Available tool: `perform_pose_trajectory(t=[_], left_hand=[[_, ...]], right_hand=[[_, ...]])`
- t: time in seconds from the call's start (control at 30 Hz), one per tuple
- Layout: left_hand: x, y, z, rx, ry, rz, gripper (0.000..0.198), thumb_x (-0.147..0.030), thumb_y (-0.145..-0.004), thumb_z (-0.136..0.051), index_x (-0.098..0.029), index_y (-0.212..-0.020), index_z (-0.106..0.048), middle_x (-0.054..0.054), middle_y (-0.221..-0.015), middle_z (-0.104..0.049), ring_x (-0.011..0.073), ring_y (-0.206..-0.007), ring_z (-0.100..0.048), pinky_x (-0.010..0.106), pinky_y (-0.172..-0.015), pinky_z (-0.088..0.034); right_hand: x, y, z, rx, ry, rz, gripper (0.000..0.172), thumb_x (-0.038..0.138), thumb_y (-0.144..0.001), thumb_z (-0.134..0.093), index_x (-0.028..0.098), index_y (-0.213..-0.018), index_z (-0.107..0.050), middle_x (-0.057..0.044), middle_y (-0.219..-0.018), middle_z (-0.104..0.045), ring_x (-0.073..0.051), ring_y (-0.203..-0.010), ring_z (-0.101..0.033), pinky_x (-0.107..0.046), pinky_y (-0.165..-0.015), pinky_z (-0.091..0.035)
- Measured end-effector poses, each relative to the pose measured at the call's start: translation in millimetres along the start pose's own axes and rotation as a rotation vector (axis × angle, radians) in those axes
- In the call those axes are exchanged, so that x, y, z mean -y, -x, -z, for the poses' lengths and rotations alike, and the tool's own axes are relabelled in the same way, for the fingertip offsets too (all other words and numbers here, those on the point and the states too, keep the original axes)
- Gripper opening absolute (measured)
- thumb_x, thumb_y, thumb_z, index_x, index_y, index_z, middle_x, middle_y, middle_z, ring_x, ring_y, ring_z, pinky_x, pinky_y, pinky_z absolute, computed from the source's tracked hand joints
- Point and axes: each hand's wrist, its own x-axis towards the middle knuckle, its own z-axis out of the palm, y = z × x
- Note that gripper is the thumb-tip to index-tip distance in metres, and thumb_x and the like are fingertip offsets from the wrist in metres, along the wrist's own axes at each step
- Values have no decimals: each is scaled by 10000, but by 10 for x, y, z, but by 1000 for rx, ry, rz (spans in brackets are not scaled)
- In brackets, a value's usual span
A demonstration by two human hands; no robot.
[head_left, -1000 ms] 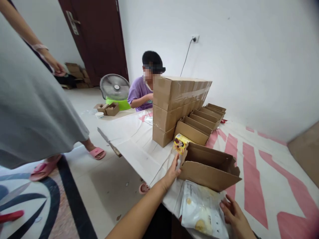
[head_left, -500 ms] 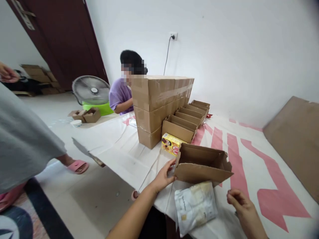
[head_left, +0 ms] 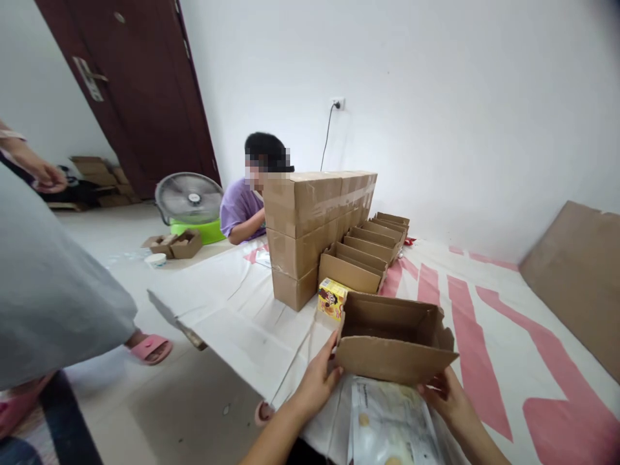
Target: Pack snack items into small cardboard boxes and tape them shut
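Note:
An open cardboard box [head_left: 397,361] stands at the near edge of the table. My left hand [head_left: 317,374] holds its left end, thumb on the front wall and fingers along the side. At the lower right front corner, my right hand [head_left: 443,391] grips the box with curled fingers, some of them hidden. A clear and white plastic bag [head_left: 390,420] with pale contents lies in front of the box, between my forearms. Behind the box's left end is a yellow printed carton [head_left: 331,299], partly covered by it.
Taped cardboard boxes [head_left: 310,245] are stacked beyond, beside a row of open boxes [head_left: 353,268]. A person in purple [head_left: 242,210] sits behind the stack; another in a grey skirt [head_left: 58,278] stands left. A floor fan [head_left: 191,200] and flat cardboard [head_left: 576,278] flank the table.
My right hand has moved left from the table to the box's right corner. My left hand stays at the box. The view has tilted up slightly, and the bag sits lower in it.

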Motion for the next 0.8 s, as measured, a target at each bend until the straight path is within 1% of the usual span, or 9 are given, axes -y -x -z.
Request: perform_pose_trajectory(t=[0.07,0.2,0.33,0.43,0.5,0.57,0.63,0.73,0.8], left_hand=[[-9,37,119,-136,-16,33,683,-266,-727,-704,-210,-1366,-471,127,-1408,-536,311,-1355,-438,491,-1125,-347],[30,43,430,-405,-34,128,752,-385,-562,-817,-187,-1222,-516,126,-1222,-637,359,-1234,-537,534,-1074,-384],[83,8,708,-447,1,194,732,-427,-572,-810,-187,-1193,-506,113,-1179,-645,350,-1173,-570,519,-1030,-428],[120,-14,791,-444,45,188,764,-411,-601,-800,-204,-1254,-462,114,-1247,-612,329,-1187,-563,488,-1031,-437],[151,-24,791,-447,44,192,778,-412,-605,-798,-205,-1268,-447,113,-1240,-616,327,-1183,-568,483,-1025,-447],[189,-29,776,-450,25,205,770,-421,-601,-799,-203,-1255,-455,112,-1220,-628,329,-1163,-582,488,-1019,-455],[227,-30,772,-456,8,212,745,-431,-588,-803,-206,-1218,-476,106,-1204,-640,331,-1139,-598,493,-1015,-461],[274,-23,802,-471,2,222,702,-456,-556,-809,-208,-1140,-509,90,-1123,-678,341,-1091,-625,493,-984,-490],[306,-13,827,-474,0,227,675,-462,-561,-804,-211,-1117,-515,83,-1094,-692,340,-1073,-638,483,-968,-506]], right_hand=[[12,28,-139,79,4,51,552,556,-640,-743,226,-1040,-555,-87,-967,-696,-294,-912,-668,-410,-762,-531],[121,89,-483,339,65,166,512,507,-713,-701,214,-1111,-569,-101,-1059,-682,-290,-987,-641,-409,-803,-515],[208,-10,-606,497,157,228,491,464,-700,-727,222,-1113,-618,-90,-1144,-670,-287,-1072,-610,-424,-902,-482],[213,-285,-502,371,182,221,338,493,-715,-699,199,-878,-674,-81,-944,-711,-280,-926,-650,-436,-854,-495],[229,-562,-422,234,165,207,359,539,-742,-653,193,-838,-650,-80,-867,-696,-274,-859,-651,-451,-823,-504],[270,-876,-399,155,147,208,464,576,-725,-658,191,-981,-623,-113,-1004,-678,-304,-972,-632,-490,-874,-489],[333,-1180,-460,137,139,223,722,585,-626,-746,197,-1200,-541,-161,-1247,-593,-348,-1177,-546,-529,-971,-438],[421,-1547,-668,203,101,308,1159,558,-467,-855,212,-1435,-320,-182,-1498,-368,-350,-1401,-324,-520,-1114,-315],[439,-1721,-808,265,53,400,1315,581,-449,-863,206,-1504,-172,-179,-1565,-247,-321,-1465,-190,-492,-1174,-212]])
